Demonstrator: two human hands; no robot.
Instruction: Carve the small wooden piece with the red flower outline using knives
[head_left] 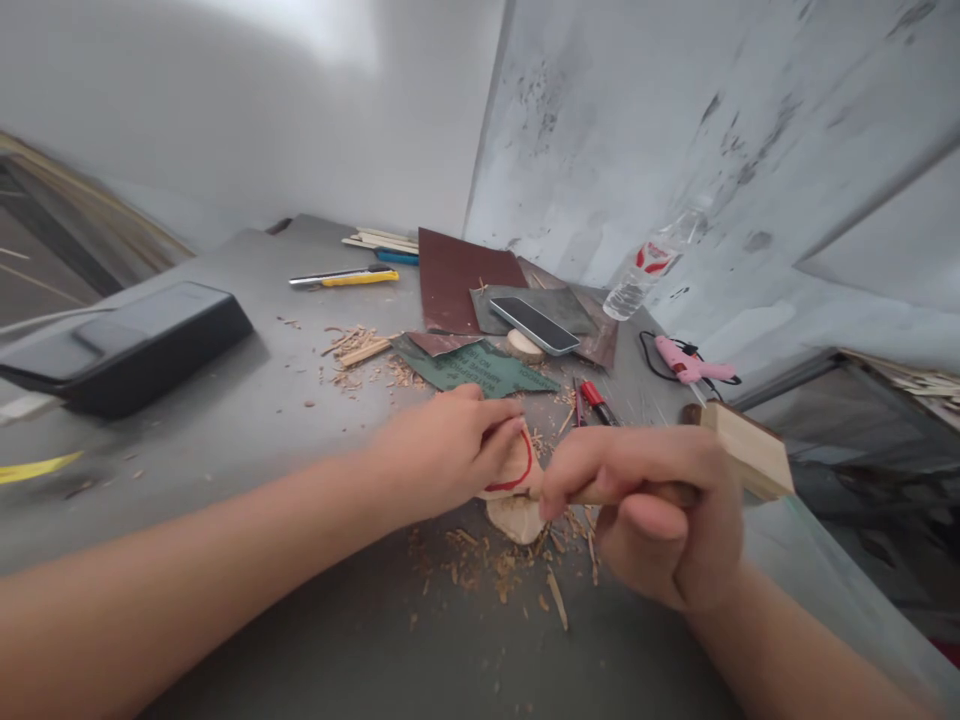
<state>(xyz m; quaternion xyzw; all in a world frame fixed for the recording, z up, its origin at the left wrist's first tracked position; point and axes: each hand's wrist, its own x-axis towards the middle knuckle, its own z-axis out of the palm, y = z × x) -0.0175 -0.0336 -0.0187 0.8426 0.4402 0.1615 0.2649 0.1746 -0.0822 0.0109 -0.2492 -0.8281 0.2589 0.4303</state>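
Note:
My left hand [457,450] is closed on a pale wood piece [516,468] marked with a curved red line, its fingertips pressing the far side. Under that piece lies a round wood slice [516,520] with a bark edge. My right hand [652,510] wraps round a wooden-handled carving tool [592,494], whose tip end points left and meets the near edge of the marked piece. Its blade is mostly hidden by my fingers. Wood shavings [502,575] lie scattered round both hands.
Beyond my hands lie green sandpaper [480,368], a phone [534,325], a red marker [598,402] and a yellow utility knife [345,278]. A water bottle [652,262], a pink glue gun [694,360] and a wooden block [746,450] stand rightward. A black device [127,345] sits left.

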